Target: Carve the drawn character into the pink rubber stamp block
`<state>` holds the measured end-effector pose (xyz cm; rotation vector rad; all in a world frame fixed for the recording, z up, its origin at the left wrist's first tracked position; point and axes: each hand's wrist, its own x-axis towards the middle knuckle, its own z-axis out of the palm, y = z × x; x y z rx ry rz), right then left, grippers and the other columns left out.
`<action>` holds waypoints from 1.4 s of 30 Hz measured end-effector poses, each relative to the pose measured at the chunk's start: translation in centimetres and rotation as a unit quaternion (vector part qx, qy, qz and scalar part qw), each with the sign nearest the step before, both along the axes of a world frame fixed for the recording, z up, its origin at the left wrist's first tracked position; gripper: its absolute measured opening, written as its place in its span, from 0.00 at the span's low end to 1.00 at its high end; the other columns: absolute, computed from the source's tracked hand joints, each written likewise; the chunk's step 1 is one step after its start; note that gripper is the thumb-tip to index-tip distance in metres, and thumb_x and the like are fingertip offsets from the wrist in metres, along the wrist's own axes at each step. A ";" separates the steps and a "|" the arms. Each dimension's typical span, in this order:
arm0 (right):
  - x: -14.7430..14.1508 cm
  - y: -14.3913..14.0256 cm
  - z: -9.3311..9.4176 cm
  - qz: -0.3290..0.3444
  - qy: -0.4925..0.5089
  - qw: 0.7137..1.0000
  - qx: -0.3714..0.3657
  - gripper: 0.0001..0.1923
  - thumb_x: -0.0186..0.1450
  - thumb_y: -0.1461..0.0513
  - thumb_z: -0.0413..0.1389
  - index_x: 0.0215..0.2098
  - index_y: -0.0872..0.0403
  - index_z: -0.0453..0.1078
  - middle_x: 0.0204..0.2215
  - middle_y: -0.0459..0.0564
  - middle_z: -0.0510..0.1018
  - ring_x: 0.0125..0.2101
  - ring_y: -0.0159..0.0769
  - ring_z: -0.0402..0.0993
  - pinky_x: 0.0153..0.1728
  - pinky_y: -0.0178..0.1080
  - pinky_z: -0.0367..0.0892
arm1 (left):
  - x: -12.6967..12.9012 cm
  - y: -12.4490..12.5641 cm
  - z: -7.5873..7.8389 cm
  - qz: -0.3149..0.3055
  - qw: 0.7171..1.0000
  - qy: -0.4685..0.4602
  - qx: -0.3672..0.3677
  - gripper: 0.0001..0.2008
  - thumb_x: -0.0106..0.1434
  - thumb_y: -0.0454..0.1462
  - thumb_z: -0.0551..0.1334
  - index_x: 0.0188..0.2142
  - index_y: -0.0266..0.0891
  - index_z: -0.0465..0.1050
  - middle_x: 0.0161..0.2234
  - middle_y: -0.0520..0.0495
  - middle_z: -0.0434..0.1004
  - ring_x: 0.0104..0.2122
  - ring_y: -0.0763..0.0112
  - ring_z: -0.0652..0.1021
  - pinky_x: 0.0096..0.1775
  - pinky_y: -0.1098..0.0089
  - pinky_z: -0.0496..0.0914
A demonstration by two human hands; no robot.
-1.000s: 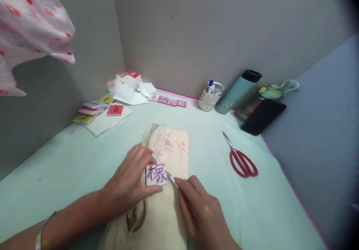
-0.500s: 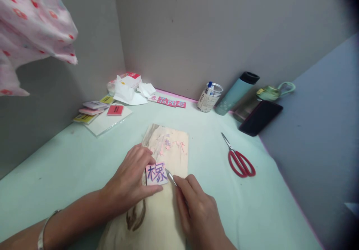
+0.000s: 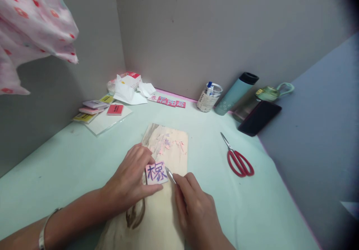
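A small pale square block [image 3: 156, 175], pink at its edges and bearing a purple written character, lies on a wooden board [image 3: 168, 212]. My left hand [image 3: 137, 175] grips it between thumb and fingers at its left and lower sides. Wrapped round a slim craft knife [image 3: 171, 175] is my right hand [image 3: 196, 201], with the metal tip at the block's right edge. Pink and purple shavings [image 3: 167, 143] are scattered on the board's far part.
Red-handled scissors [image 3: 238, 158] lie to the right. Farther back stand a jar of pens [image 3: 207, 99], a teal bottle [image 3: 235, 93] and a leaning phone [image 3: 260, 118]. Back left are stacked small packets [image 3: 94, 106], tissues [image 3: 126, 91] and a row of carved red pieces [image 3: 169, 101]. Patterned cloth [image 3: 36, 25] hangs upper left.
Almost nothing differs. My right hand and the knife have shifted very slightly up, the tip still at the block's right edge; the view has moved a little.
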<state>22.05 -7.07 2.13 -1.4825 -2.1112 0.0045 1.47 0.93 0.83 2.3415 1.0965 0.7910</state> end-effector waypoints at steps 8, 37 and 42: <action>-0.2 0.0 0.2 -0.005 0.003 1.000 0.004 0.16 0.73 0.68 0.43 0.51 0.57 0.70 0.31 0.49 0.75 0.20 0.34 0.75 0.18 0.35 0.65 | 0.0 -0.1 -0.2 -0.002 1.000 -0.003 0.013 0.22 0.55 0.37 0.73 0.40 0.43 0.61 0.44 0.44 0.67 0.49 0.49 0.68 0.54 0.47 0.64; -0.3 0.5 0.1 -0.019 -0.032 0.999 0.003 0.14 0.72 0.68 0.45 0.49 0.54 0.70 0.31 0.47 0.75 0.18 0.32 0.70 0.18 0.35 0.58 | 0.3 0.0 0.1 -0.002 1.000 0.005 0.016 0.20 0.55 0.37 0.72 0.37 0.41 0.61 0.39 0.45 0.66 0.43 0.53 0.69 0.52 0.44 0.65; -0.6 0.7 0.3 -0.028 -0.031 0.999 0.021 0.15 0.71 0.70 0.44 0.46 0.55 0.70 0.29 0.46 0.74 0.17 0.31 0.68 0.18 0.35 0.56 | 0.4 -0.1 0.1 0.000 1.000 0.002 0.011 0.19 0.55 0.37 0.71 0.37 0.41 0.61 0.39 0.44 0.66 0.43 0.52 0.69 0.50 0.46 0.66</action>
